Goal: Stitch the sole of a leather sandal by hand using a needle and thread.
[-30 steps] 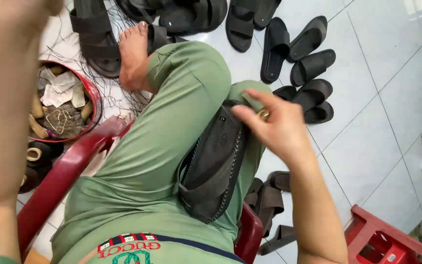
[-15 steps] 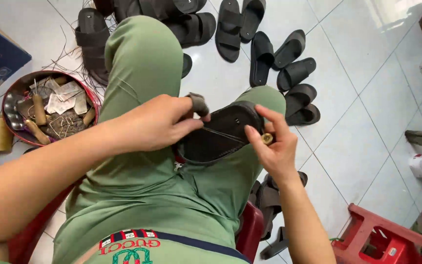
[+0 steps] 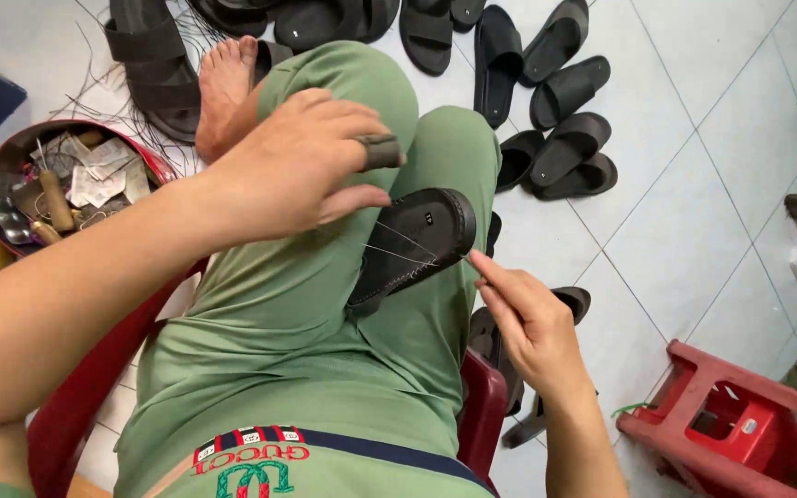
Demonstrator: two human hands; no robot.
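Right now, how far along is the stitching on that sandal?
Done: pale stitches run along the lower edge of the black rubber sandal sole on the lap. In hand: left hand steadies it, right hand pulls the thin thread taut. Left: the toe-end rim shows no stitches.

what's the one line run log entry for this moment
left hand: holds black sandal on lap | right hand: pinches thread taut from sandal edge | nearby: red tin, red stool

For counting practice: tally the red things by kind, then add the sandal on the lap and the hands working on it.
Red plastic chair: 1
Red plastic stool: 1
Red round tin of sewing bits: 1
Black rubber sandal: 1
Hands: 2, left hand gripping the sandal, right hand pinching thin thread
Total: 6
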